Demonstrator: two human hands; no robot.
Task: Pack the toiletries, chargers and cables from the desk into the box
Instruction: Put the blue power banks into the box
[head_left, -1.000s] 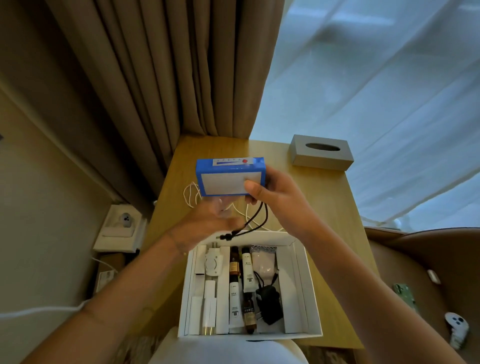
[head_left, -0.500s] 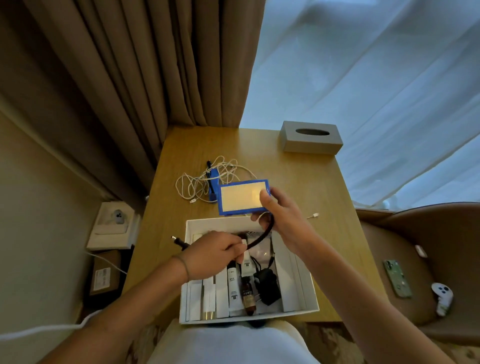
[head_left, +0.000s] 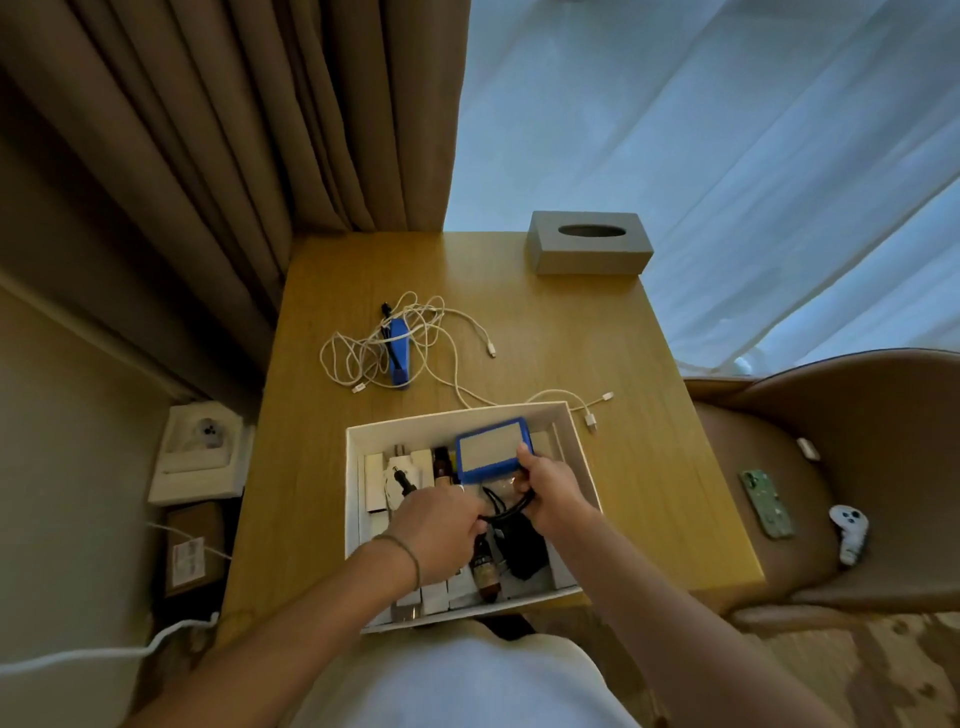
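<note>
Inside white box, blue device now lowered, both hands followed.

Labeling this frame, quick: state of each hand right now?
Left hand: closed, holding the black cable over the box.
Right hand: closed, holding the blue device and the same cable.

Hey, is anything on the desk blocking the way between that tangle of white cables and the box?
Nothing visible does. The white cables lie on bare desk just beyond the box, wound around a small blue gadget; one strand runs right up to the box's far rim.
</note>
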